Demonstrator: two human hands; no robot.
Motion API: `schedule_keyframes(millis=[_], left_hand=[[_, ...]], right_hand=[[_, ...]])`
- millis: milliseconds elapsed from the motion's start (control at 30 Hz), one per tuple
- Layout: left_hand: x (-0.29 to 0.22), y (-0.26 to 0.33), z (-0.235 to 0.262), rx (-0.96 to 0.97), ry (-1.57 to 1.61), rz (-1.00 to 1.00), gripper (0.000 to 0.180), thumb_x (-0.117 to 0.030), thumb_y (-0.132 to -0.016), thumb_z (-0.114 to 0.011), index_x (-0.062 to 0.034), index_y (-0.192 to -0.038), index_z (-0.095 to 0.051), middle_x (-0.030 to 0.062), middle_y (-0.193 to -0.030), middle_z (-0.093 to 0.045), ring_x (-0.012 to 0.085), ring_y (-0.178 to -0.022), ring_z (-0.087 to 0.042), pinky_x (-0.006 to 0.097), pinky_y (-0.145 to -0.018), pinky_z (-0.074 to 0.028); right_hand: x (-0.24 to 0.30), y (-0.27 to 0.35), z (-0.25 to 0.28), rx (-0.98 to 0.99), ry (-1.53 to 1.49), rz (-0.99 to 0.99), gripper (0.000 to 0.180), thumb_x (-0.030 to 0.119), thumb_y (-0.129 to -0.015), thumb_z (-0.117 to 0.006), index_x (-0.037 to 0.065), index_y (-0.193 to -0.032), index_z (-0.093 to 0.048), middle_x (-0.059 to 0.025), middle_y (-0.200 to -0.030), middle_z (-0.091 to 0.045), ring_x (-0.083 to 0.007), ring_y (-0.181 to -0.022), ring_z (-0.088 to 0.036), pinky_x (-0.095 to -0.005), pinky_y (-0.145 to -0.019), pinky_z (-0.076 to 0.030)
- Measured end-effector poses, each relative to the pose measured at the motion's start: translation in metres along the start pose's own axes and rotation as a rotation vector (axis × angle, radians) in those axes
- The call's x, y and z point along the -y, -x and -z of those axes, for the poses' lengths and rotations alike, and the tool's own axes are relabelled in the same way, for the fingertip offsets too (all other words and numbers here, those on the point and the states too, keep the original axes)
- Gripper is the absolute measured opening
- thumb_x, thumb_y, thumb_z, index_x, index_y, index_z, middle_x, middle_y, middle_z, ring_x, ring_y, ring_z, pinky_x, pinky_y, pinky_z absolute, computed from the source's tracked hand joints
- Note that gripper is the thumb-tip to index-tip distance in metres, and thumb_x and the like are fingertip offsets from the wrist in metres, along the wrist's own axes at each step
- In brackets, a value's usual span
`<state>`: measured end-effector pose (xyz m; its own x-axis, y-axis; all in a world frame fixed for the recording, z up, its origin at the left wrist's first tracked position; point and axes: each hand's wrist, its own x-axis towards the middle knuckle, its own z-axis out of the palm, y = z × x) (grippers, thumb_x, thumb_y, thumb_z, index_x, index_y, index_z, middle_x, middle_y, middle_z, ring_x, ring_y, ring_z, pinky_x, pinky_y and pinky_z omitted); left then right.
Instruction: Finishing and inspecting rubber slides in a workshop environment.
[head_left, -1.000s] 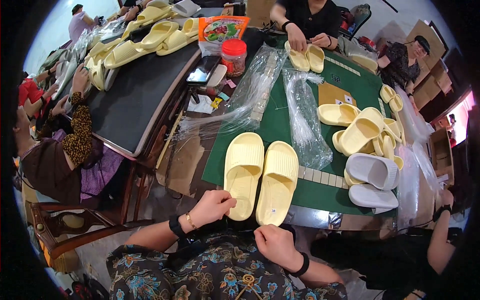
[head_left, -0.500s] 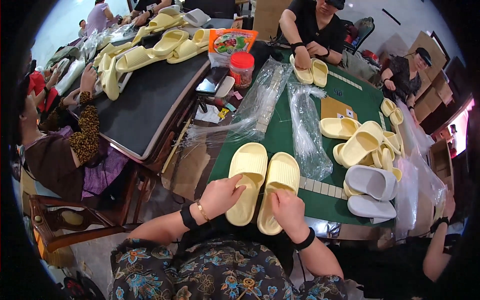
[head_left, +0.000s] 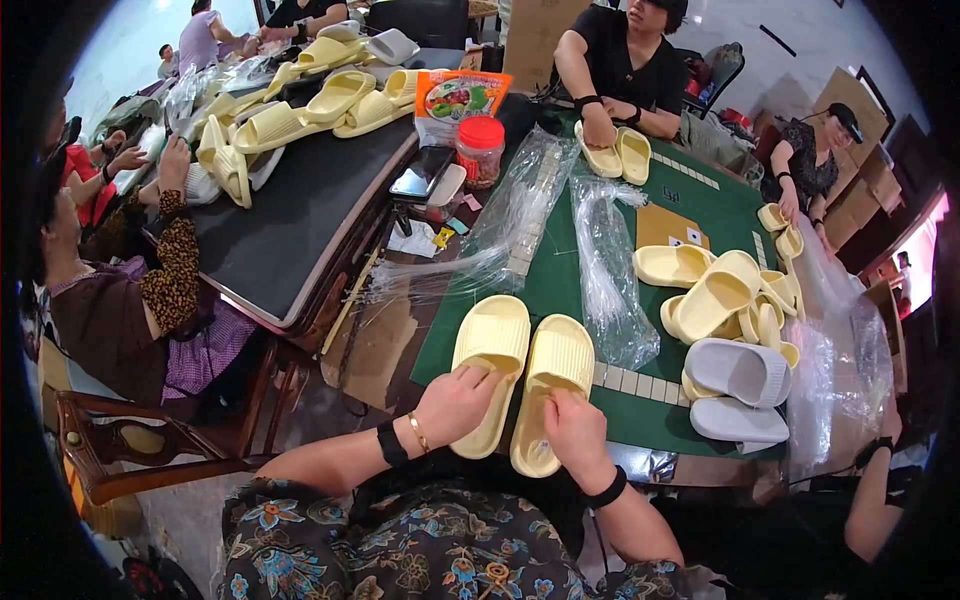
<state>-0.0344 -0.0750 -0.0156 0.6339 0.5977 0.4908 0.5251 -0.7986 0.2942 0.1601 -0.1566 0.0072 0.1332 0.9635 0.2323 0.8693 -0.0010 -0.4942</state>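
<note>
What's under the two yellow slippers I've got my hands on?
The two yellow slippers lie side by side on the green table mat. Left hand and right hand cover their heel ends, so what lies beneath there is hidden.

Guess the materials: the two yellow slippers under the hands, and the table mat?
Slippers: probably moulded foam or soft rubber; matte, one-piece, thick rounded edges, ribbed footbeds. Left hand and right hand rest on their heels. Mat: looks like green felt or cloth; flat, no glare.
</note>
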Motion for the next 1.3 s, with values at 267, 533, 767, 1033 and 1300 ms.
schedule_keyframes(millis=[267, 533, 767, 1033, 1300], left_hand=[[0.035, -0.04, 0.021, -0.259, 0.36, 0.372, 0.017, -0.005, -0.083, -0.063, -0.0029, -0.1, -0.064, 0.0144, -0.084, -0.065, 0.0317, -0.072, -0.063, 0.039, -0.064, -0.052], [0.089, -0.081, -0.002, 0.087, 0.191, 0.603, 0.034, -0.034, -0.084, -0.066, -0.0004, -0.086, -0.07, 0.0188, -0.077, -0.068, 0.034, -0.075, -0.067, 0.042, -0.068, -0.053], [0.101, -0.097, -0.02, 0.188, 0.033, 0.609, 0.029, -0.031, -0.076, -0.07, -0.0024, -0.077, -0.072, 0.02, -0.076, -0.068, 0.0364, -0.074, -0.067, 0.044, -0.072, -0.054], [0.086, -0.09, -0.025, 0.192, 0.04, 0.635, 0.015, -0.019, -0.079, -0.062, -0.0076, -0.083, -0.072, 0.0175, -0.083, -0.069, 0.0368, -0.08, -0.067, 0.045, -0.074, -0.055], [0.053, -0.111, -0.043, -0.029, 0.775, 0.51, 0.017, -0.017, -0.083, -0.067, -0.0015, -0.088, -0.066, 0.0096, -0.073, -0.068, 0.0185, -0.066, -0.066, 0.031, -0.062, -0.051]], right_hand=[[-0.01, -0.011, 0.026, -0.159, -0.247, 0.042, 0.008, 0.007, -0.083, -0.064, 0.004, -0.09, -0.068, -0.0149, -0.081, -0.066, -0.0323, -0.07, -0.065, -0.0393, -0.062, -0.052], [-0.061, -0.078, 0.029, 0.006, 0.045, -0.254, 0.025, 0.025, -0.086, -0.061, 0.001, -0.084, -0.067, -0.0204, -0.078, -0.066, -0.0379, -0.075, -0.066, -0.0454, -0.066, -0.052], [-0.071, -0.124, 0.023, 0.304, 0.216, -0.434, 0.043, 0.039, -0.072, -0.071, -0.002, -0.087, -0.072, -0.0246, -0.087, -0.069, -0.0388, -0.088, -0.068, -0.0454, -0.077, -0.055], [-0.076, -0.122, 0.009, 0.285, 0.288, -0.353, 0.027, 0.023, -0.073, -0.069, -0.002, -0.084, -0.071, -0.0247, -0.087, -0.068, -0.0399, -0.084, -0.067, -0.0475, -0.075, -0.054], [-0.043, -0.121, -0.015, -0.106, -0.72, -0.285, 0.016, 0.015, -0.088, -0.065, -0.001, -0.087, -0.062, -0.0054, -0.072, -0.067, -0.0111, -0.066, -0.063, -0.0284, -0.06, -0.05]])
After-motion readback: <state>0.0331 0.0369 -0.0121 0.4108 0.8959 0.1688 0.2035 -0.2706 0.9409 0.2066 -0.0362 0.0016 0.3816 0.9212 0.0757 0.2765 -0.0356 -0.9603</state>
